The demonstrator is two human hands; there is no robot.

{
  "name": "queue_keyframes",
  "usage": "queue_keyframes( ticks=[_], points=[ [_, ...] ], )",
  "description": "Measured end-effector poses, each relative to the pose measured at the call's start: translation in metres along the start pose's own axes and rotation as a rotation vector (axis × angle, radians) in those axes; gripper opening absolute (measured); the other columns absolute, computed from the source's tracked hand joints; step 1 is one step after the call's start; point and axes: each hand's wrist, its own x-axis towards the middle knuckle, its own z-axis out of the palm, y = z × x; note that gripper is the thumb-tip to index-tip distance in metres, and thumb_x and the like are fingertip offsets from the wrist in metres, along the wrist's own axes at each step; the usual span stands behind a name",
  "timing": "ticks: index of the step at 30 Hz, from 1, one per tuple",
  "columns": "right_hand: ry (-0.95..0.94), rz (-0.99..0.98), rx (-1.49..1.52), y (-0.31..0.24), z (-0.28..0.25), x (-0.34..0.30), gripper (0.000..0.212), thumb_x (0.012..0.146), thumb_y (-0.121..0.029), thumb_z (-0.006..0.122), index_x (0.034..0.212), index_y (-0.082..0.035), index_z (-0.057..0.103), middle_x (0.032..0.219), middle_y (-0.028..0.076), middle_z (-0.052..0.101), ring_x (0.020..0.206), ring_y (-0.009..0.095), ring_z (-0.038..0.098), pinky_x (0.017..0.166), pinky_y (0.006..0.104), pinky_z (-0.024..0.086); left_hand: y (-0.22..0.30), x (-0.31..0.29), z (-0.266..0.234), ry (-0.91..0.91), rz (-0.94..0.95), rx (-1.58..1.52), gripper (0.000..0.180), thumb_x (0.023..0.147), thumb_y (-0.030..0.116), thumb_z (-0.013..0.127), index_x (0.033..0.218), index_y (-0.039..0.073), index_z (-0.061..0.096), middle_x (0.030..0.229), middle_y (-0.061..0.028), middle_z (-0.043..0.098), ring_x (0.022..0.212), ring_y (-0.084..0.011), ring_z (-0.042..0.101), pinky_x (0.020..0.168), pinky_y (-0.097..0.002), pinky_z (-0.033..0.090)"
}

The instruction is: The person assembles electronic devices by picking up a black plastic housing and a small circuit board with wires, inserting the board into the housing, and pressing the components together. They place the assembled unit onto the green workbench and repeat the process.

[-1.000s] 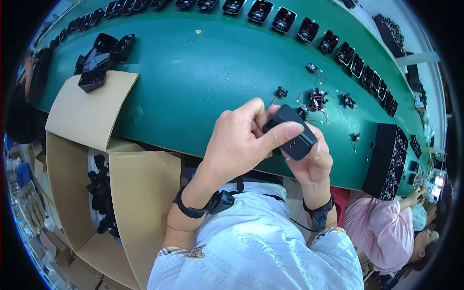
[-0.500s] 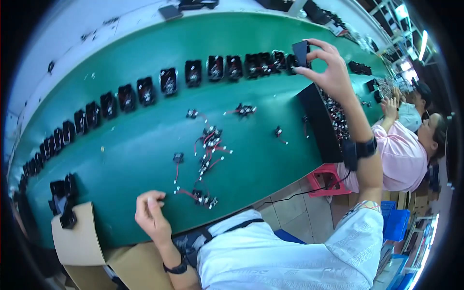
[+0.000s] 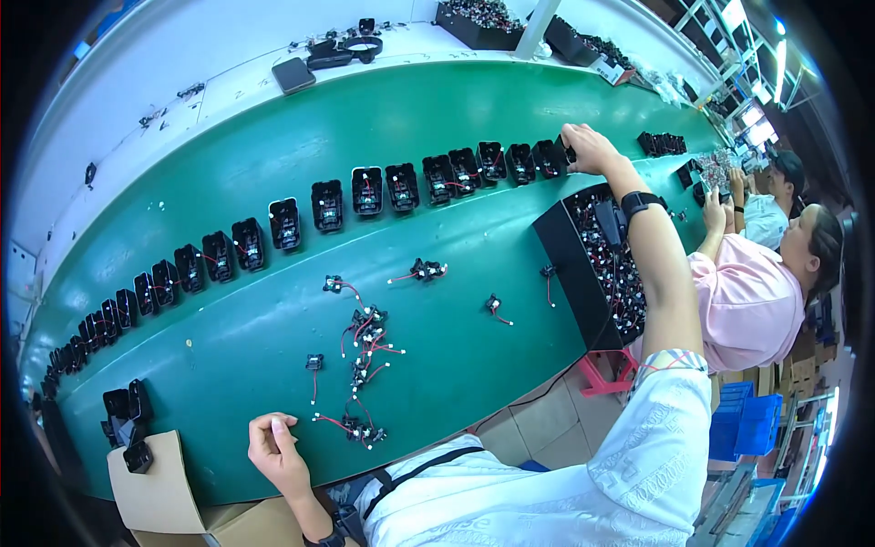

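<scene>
At the right end of a curved row of open black plastic housings (image 3: 326,206), my right hand (image 3: 592,150) reaches out with its fingers and thumb round another black housing (image 3: 567,151). That housing rests on or just above the green table, close beside the row's last one; my fingers hide part of it. Many housings in the row have small circuit parts with red wires inside. Low over the front edge, my left hand (image 3: 278,451) is loosely curled with nothing seen in it. Nearest to it lie small black modules with red wires (image 3: 365,428).
A black bin (image 3: 570,273) full of small parts stands below my right forearm. Loose modules (image 3: 369,328) are scattered mid-table. A cardboard box (image 3: 155,483) and several black housings (image 3: 128,415) are at left. Two people (image 3: 747,273) work at right. A pink stool (image 3: 606,372) is beneath.
My right hand has lowered the black housing from above the table to the row's right end. The whole view has shifted, showing more of the back shelf. My left hand stays curled near the front edge.
</scene>
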Motion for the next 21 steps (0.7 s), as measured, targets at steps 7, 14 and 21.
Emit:
queue_keyframes(
  ticks=[7, 14, 21],
  points=[
    [-0.068, -0.051, 0.028, 0.013, -0.017, -0.01, 0.063, 0.058, -0.019, 0.095, 0.106, -0.007, 0.055, 0.12, 0.013, 0.063, 0.122, 0.038, 0.056, 0.103, 0.0443, 0.05, -0.009, 0.0, 0.003, -0.053, 0.012, 0.019, 0.01, 0.104, 0.008, 0.059, 0.099, 0.001, 0.059, 0.09, -0.005, 0.065, 0.077, -0.0073, 0.057, 0.06, -0.0203, 0.041],
    [0.584, -0.335, 0.505, -0.176, -0.141, -0.1, 0.018, 0.082, -0.004, 0.075, 0.091, -0.003, 0.059, 0.12, 0.019, 0.069, 0.11, 0.037, 0.066, 0.098, 0.0411, 0.05, 0.014, -0.003, -0.001, -0.105, 0.153, 0.109, 0.014, 0.091, 0.004, 0.068, 0.104, 0.0, 0.067, 0.103, -0.0123, 0.07, 0.087, -0.0192, 0.065, 0.073, -0.0297, 0.052],
    [0.196, -0.577, 0.925, -0.375, -0.079, -0.189, 0.016, 0.076, -0.005, 0.082, 0.084, -0.006, 0.068, 0.079, 0.006, 0.069, 0.067, 0.019, 0.066, 0.059, 0.0293, 0.048, 0.029, 0.021, -0.037, -0.019, 0.335, 0.314, 0.021, 0.087, 0.002, 0.071, 0.108, 0.0, 0.067, 0.11, -0.0151, 0.07, 0.096, -0.0278, 0.066, 0.082, -0.0347, 0.052]
  ],
)
